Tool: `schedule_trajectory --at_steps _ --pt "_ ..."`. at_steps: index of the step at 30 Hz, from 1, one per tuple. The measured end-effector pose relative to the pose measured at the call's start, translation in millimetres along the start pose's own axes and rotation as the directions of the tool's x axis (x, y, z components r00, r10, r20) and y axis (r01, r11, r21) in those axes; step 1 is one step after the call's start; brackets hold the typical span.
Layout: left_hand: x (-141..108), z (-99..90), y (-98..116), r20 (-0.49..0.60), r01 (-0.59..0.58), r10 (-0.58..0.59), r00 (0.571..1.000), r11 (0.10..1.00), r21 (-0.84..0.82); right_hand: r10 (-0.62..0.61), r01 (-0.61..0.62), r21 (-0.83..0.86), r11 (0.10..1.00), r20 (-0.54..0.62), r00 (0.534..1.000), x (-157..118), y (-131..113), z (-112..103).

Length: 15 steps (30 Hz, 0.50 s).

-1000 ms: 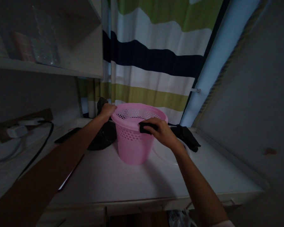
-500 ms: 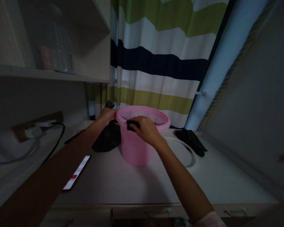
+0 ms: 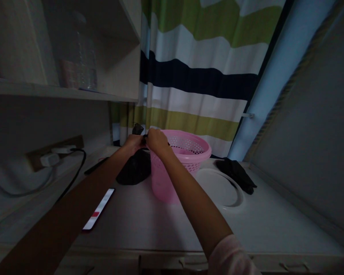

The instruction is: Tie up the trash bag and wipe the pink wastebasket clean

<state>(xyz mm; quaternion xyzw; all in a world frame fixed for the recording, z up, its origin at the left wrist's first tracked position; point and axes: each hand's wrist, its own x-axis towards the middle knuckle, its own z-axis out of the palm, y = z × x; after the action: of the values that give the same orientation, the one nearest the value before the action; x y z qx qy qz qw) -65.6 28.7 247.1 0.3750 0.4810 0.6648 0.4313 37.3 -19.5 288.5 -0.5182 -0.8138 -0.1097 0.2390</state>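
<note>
Lying nearest, a pale sleeve (image 3: 231, 258) covered part of the right arm, in front of the pink basket (image 3: 162, 183) and to its right. Drawer handles (image 3: 294, 266) were fitted to the front of the counter (image 3: 137, 229), below the level of the basket. A phone (image 3: 99, 210) with a lit screen lay flat, in front of the basket and to its left.

The basket stood upright on the counter, open at the top, its upper wall perforated. The right hand (image 3: 158, 141) was positioned at the left side of the basket's rim, fingers curled around dark material (image 3: 144, 139), of which only small parts showed. The left hand (image 3: 134, 142) was positioned just outside the same side of the rim, close to the right hand; its fingertips were obscured, so its grip could not be determined.

A white ring (image 3: 240, 198) lay flat just to the right of the basket. A black bag (image 3: 134, 170) lay just left of the basket; a folded black item (image 3: 236, 173) lay right of it, beyond the ring. Plugs (image 3: 49, 159) were seated well left of the basket. Above the basket and to its left, a shelf (image 3: 103, 96) carried a clear bottle (image 3: 87, 70). Behind the basket hung a striped curtain (image 3: 200, 103).
</note>
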Motion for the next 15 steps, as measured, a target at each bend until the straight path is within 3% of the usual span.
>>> schedule_trajectory --at_steps 5,10,15 --pt "-10 2.4 0 0.006 0.000 0.000 1.000 1.000 0.003 -0.111 0.108 -0.129 0.986 -0.017 0.994 -30 -7 -8" --pt "-10 6.4 -2 0.064 0.041 -0.043 0.997 0.999 0.030 -0.177 0.159 -0.205 0.966 -0.076 0.981 -67 6 -17" --pt "-5 6.8 -7 0.099 0.034 -0.035 0.994 0.999 0.012 -0.188 0.176 -0.158 0.972 -0.068 0.980 -73 19 -21"
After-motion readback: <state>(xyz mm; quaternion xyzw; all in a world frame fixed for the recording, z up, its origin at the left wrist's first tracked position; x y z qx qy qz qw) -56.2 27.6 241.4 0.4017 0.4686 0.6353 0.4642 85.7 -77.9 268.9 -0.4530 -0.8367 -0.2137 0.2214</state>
